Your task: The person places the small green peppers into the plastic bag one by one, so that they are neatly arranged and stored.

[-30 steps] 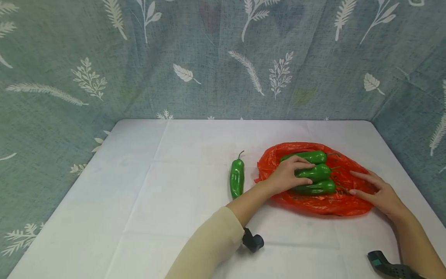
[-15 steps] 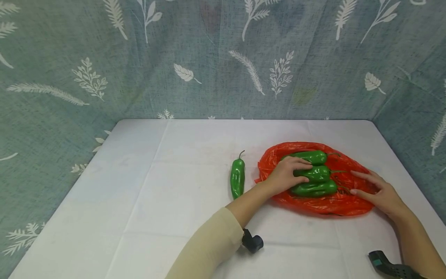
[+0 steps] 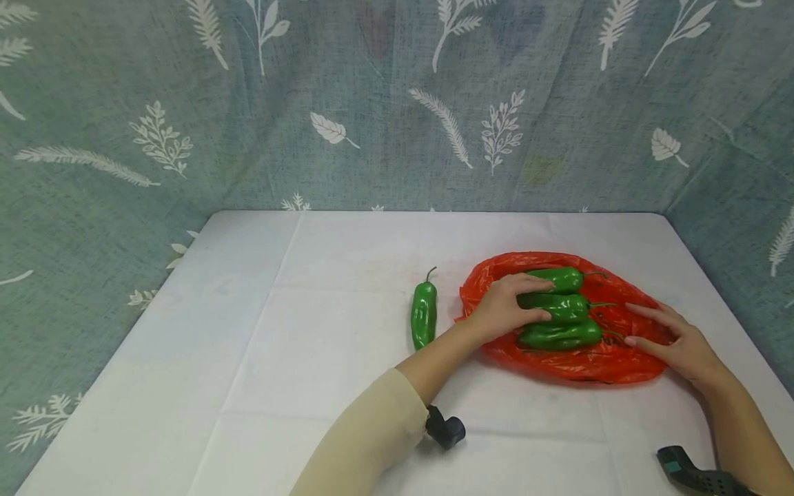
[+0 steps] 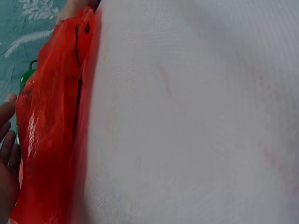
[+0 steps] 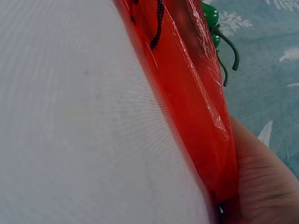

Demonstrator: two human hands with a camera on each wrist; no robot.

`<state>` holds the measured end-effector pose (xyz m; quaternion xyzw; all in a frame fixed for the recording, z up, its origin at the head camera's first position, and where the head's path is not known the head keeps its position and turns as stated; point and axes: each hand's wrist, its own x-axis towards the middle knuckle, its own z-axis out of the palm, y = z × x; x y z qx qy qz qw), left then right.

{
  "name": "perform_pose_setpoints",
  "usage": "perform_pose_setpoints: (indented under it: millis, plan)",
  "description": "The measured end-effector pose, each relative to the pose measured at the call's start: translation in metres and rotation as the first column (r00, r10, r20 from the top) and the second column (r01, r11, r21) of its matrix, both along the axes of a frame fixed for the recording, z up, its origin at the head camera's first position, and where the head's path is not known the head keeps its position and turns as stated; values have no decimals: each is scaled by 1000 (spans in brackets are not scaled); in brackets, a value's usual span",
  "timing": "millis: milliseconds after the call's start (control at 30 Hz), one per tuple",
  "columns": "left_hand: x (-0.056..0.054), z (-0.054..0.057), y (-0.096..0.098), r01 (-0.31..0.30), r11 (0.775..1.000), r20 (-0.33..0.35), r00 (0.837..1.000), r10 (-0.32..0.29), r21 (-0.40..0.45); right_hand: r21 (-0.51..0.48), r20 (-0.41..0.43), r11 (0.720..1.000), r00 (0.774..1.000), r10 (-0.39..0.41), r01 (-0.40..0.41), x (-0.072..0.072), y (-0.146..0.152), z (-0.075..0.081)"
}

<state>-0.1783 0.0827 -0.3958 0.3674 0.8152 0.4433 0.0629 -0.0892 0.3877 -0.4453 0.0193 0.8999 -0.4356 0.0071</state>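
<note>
Three green peppers lie side by side on a red plastic bag: the far pepper [image 3: 563, 278], the middle pepper [image 3: 567, 307] and the near pepper [image 3: 561, 335]. The left hand [image 3: 505, 308] reaches over their left ends, fingers and thumb spread to either side of the middle pepper. At the right end of the red plastic bag [image 3: 558, 372] rests the right hand [image 3: 679, 348], its fingers and thumb spread apart on the plastic near the pepper stems. In the right wrist view, part of the right hand [image 5: 266, 182] lies against the bag.
Another green pepper [image 3: 424, 314] lies on the white table [image 3: 322, 331] left of the bag, partly behind the left forearm. Black devices [image 3: 445, 428] are worn at both wrists. A leaf-patterned blue-green cloth [image 3: 372, 138] hangs behind and beside the table.
The left hand has drawn back a little to the left, while the three peppers have stayed on the bag with only slight shifts. The right hand has hardly moved.
</note>
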Motion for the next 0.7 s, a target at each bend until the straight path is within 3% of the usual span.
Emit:
perform_pose_setpoints:
  millis: [700]
  plan:
    - [-1, 13, -38, -65, 997, 9, 998, 65, 35, 7, 9, 1000, 1000, -1, 1, 0, -1, 0]
